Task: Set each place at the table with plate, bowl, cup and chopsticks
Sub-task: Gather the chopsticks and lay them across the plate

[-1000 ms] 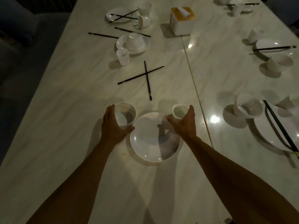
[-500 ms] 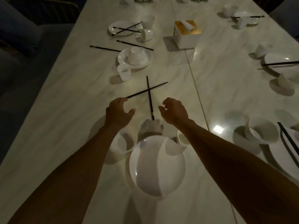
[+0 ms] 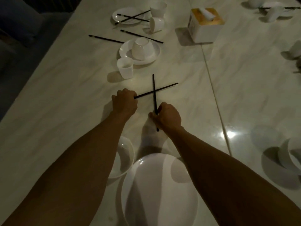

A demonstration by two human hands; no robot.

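Note:
Two black chopsticks lie crossed on the marble table. My left hand grips the near end of the slanted chopstick. My right hand pinches the lower part of the upright chopstick. Nearer to me sits a white plate, with a white bowl at its left, partly under my left forearm. The small cup of this place is hidden behind my right forearm.
Farther up stand a cup, a plate bearing an overturned bowl, loose chopsticks, another plate with crossed chopsticks, two more cups and a tissue box. More dishes sit at the right across the table seam.
Both hands left the bowl and cup beside the plate, reached forward over the table and closed on the two crossed chopsticks. The view tipped so the plate lies closer below.

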